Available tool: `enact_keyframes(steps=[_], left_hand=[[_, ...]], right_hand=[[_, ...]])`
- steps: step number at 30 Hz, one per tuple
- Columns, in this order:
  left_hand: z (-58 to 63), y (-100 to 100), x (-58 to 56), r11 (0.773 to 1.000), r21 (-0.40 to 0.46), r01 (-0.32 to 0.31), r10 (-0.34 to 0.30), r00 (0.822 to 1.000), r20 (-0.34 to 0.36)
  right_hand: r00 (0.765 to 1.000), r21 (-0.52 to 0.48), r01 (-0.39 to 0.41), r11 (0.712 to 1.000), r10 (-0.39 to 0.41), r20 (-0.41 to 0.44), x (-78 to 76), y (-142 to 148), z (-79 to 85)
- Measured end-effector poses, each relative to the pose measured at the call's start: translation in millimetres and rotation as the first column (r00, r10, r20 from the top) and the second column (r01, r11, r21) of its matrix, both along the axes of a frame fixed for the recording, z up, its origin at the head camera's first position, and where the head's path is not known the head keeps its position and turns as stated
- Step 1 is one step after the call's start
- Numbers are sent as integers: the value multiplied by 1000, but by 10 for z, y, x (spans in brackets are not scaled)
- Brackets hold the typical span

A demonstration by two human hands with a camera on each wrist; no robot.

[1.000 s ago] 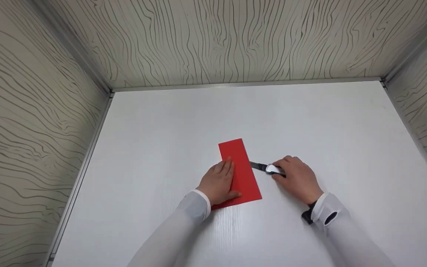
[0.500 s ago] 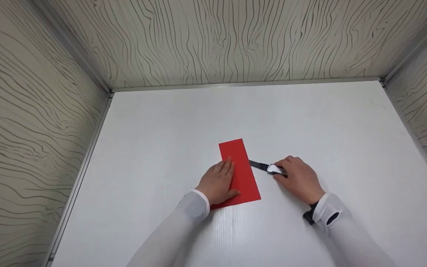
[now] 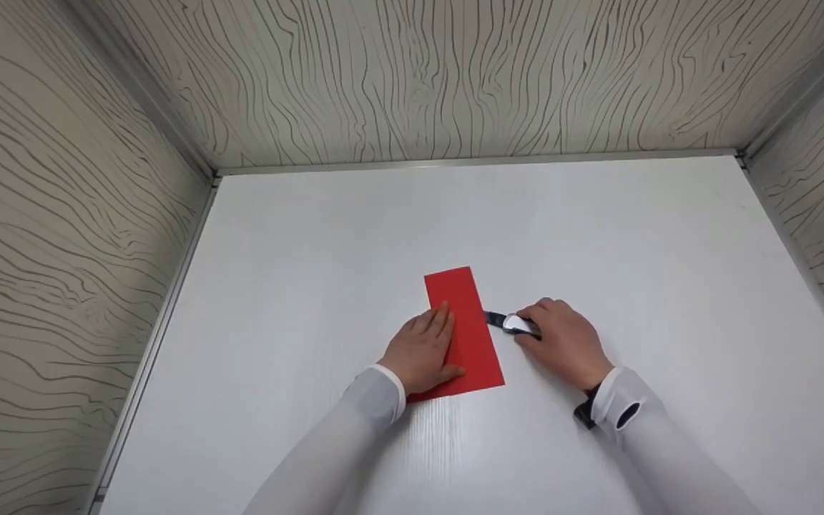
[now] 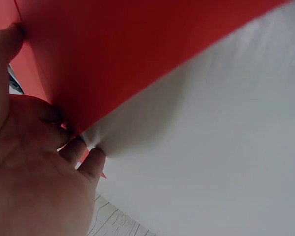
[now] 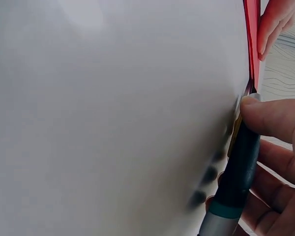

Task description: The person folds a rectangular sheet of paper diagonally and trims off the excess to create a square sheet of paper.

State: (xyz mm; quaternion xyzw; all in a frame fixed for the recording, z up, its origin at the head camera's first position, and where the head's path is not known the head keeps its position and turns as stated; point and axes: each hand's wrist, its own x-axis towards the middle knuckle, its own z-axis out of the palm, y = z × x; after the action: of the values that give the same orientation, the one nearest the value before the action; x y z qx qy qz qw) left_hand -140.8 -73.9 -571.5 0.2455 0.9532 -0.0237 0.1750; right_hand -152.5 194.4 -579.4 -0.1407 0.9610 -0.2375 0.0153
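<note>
A folded sheet of red paper (image 3: 473,350) lies at a slant on the white table. My left hand (image 3: 419,350) rests flat on its left part, fingers stretched forward and thumb out to the right. In my right hand (image 3: 568,340) I grip a utility knife (image 3: 519,325) with a dark and silver handle. Its blade points left and reaches in at the paper's right edge, where most of it is hidden. The right wrist view shows the dark handle (image 5: 241,162) between thumb and fingers, its front end at the gap between the red layers (image 5: 252,44).
A white table (image 3: 312,236) surrounds the paper. Wood-grain patterned panels (image 3: 412,79) stand at the back and both sides, with grey metal rails (image 3: 169,307) along the table's edges. A dark strap (image 3: 587,411) sits on my right wrist.
My right hand first shifts slightly right, then moves left with the utility knife, so less of the blade shows beside the paper. The left hand stays in place on the paper.
</note>
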Motion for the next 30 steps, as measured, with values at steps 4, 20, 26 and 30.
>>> enact_keyframes(steps=[4,20,26,30], left_hand=[[-8,0,-14,1000,16,-10,9,1000,11],[20,23,-15,1000,-24,-3,3,1000,4],[45,26,-9,1000,-14,-11,12,1000,17],[39,33,-3,1000,-16,-9,9,1000,11]], right_hand=[[1000,3,-6,1000,6,-4,-35,-36,-9],[1000,-9,-5,1000,5,-13,-74,-38,-18],[1000,-3,-13,1000,12,-15,-79,-27,-29],[999,-6,12,1000,-12,-31,-90,27,-29]])
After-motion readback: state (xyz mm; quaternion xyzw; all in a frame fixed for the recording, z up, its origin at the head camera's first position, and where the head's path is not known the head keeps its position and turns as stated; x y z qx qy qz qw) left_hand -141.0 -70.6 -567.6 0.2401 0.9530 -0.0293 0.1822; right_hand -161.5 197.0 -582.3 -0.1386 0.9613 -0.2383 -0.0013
